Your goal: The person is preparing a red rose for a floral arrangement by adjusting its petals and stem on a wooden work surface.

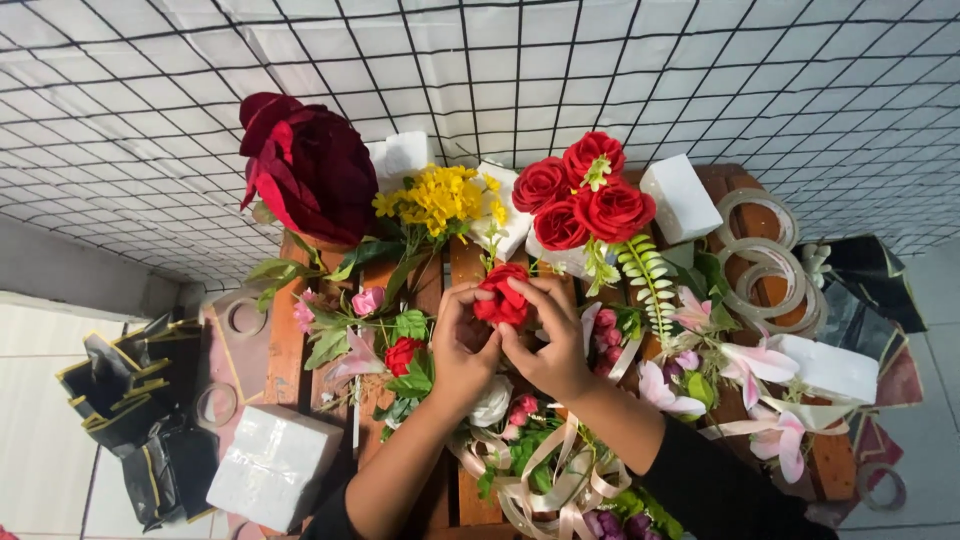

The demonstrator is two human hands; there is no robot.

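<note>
Both of my hands meet over the middle of a wooden slatted table [288, 340]. Between their fingertips is a small red artificial rose [503, 296]. My left hand [462, 345] pinches it from the left, my right hand [545, 340] from the right and above. A cluster of three red roses [583, 196] stands just beyond, with yellow flowers [437, 196] to its left and a large dark red bloom [310, 165] further left. Pink lilies [750, 365] lie to the right.
White foam blocks [272, 464] sit at the left front, at the back [680, 198] and at the right [828, 368]. Tape rolls [765, 260] lie at the back right. Cream ribbon [560, 480] curls near me. Black wrapping paper [140, 410] lies on the floor at left. A wire grid fills the background.
</note>
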